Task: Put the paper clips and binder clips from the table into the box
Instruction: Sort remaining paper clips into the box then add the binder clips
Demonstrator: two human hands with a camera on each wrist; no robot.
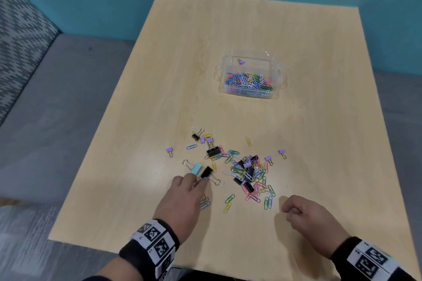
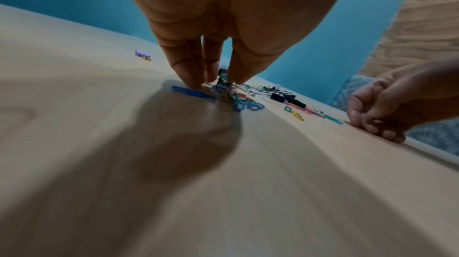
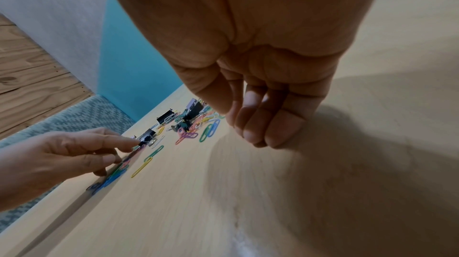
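A clear plastic box (image 1: 218, 73) stands mid-table, holding many coloured paper clips (image 1: 249, 81) and one purple binder clip (image 1: 241, 61). Nearer me lies a loose pile of paper clips and black and purple binder clips (image 1: 249, 175). My left hand (image 1: 198, 181) reaches down at the pile's left side. Its thumb and fingertips pinch a black binder clip (image 1: 206, 172) that lies beside a pale blue one (image 1: 196, 169). The right wrist view shows that hand (image 3: 131, 143) at the same black clip (image 3: 147, 137). My right hand (image 1: 291, 210) is curled into a fist near the pile's right, and nothing shows in it.
Stray purple binder clips lie at the left (image 1: 169, 150) and right (image 1: 282, 152) of the pile. Several single paper clips (image 1: 228, 203) are scattered toward the table's front edge. The light wood table (image 1: 296, 132) meets a teal wall behind. A grey patterned sofa (image 1: 20, 41) stands at the left.
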